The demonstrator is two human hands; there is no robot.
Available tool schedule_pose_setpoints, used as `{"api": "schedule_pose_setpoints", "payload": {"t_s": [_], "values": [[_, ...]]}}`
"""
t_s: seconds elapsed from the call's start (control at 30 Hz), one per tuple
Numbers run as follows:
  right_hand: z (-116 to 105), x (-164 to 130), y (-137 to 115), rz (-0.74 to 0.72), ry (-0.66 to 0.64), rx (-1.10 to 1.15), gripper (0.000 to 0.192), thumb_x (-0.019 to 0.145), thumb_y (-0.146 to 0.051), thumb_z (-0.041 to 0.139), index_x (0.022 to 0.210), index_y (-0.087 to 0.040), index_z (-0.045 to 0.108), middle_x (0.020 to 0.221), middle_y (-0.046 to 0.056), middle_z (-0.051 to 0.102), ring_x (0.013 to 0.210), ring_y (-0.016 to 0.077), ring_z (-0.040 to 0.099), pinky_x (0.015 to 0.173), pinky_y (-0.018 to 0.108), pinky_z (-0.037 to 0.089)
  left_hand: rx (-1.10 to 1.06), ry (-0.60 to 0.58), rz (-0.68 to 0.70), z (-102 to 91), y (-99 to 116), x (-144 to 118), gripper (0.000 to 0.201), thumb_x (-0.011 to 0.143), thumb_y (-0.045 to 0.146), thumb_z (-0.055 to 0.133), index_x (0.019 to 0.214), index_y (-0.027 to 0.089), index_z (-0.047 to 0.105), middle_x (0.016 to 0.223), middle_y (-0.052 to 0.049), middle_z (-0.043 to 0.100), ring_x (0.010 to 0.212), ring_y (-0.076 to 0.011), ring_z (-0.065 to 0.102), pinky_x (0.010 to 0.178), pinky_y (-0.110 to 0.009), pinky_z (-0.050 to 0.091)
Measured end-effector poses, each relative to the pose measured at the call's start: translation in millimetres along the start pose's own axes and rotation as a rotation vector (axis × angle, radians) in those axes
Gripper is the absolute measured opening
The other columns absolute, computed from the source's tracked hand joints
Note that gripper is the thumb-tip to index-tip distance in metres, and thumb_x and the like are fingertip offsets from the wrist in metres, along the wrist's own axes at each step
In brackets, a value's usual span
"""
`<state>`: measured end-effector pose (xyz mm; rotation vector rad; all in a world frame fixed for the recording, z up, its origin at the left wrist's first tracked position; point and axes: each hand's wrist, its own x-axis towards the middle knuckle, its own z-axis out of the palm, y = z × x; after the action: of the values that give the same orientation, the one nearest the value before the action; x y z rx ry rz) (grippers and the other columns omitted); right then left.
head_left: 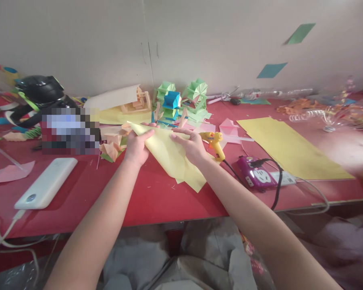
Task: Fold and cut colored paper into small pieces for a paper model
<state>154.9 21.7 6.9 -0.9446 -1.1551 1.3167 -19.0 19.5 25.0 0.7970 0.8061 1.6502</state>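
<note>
Spanning the whole width of the view, the red tabletop [157,197] carries every item listed here, from largest to smallest. A large yellow sheet [293,147] lies flat on its right part, well apart from the hands. At centre, a folded yellow paper [172,159] is held just above the tabletop, its pointed corner up-left and its lower edge hanging toward the near edge. The left hand [135,147] has its grip closed on the paper's upper left corner, fingers curled around it. The right hand [193,145] presses on the paper's upper edge, its grip pinched together on the fold, though the thumb is hidden beneath the sheet. A white power bank [46,183] lies at the left with a cable leading off the near edge. Behind the hands stands a cluster of green and blue folded paper models [181,100]. A black helmet-like object [39,90] sits at far left; its nature is probably not decidable from this view. A purple power strip [255,175] lies right of the hands. A yellow glue gun [214,143] rests just beside the right hand, its black cord running toward the strip.
</note>
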Motion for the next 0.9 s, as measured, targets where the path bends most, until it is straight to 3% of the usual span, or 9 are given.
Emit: {"api": "schedule_pose_setpoints", "payload": {"t_s": [0.23,0.47,0.67,0.9], "values": [[-1.1,1.1,2.3,0.001,0.027,-0.016,0.045,0.064,-0.049,0.089,0.100,-0.023,0.078,0.109,0.007,0.076,0.103,0.0273,0.071,0.089,0.042,0.058,0.007,-0.005,-0.006,2.3,-0.2,-1.9,0.033,0.060,0.014,0.083,0.082,0.020,0.059,0.091,-0.003,0.076,0.101,-0.0278,0.072,0.098,-0.047,0.054],[1.5,-0.1,0.6,0.031,0.049,0.035,0.047,0.060,-0.048,0.089,0.097,-0.022,0.078,0.103,0.007,0.077,0.095,0.0265,0.073,0.084,0.042,0.059,-0.015,0.012,-0.010,2.8,-1.9,-1.7,0.033,0.059,0.015,0.085,0.080,0.019,0.060,0.087,-0.003,0.076,0.094,-0.0263,0.074,0.095,-0.046,0.056],[1.6,-0.4,0.1,0.003,0.035,0.039,0.044,0.062,-0.047,0.089,0.097,-0.022,0.079,0.107,0.007,0.076,0.102,0.0272,0.071,0.088,0.042,0.058,-0.021,-0.014,0.009,0.5,-4.2,-0.4,0.032,0.061,0.017,0.087,0.081,0.020,0.061,0.089,-0.003,0.077,0.094,-0.0256,0.074,0.095,-0.046,0.057],[2.6,-2.2,-0.3,0.024,0.032,0.065,0.044,0.062,-0.046,0.090,0.097,-0.022,0.079,0.107,0.007,0.076,0.097,0.0252,0.072,0.087,0.041,0.057,-0.044,-0.031,0.009,1.1,-4.8,-1.7,0.030,0.063,0.018,0.086,0.081,0.020,0.062,0.087,-0.003,0.076,0.094,-0.0246,0.073,0.096,-0.046,0.056]]}}
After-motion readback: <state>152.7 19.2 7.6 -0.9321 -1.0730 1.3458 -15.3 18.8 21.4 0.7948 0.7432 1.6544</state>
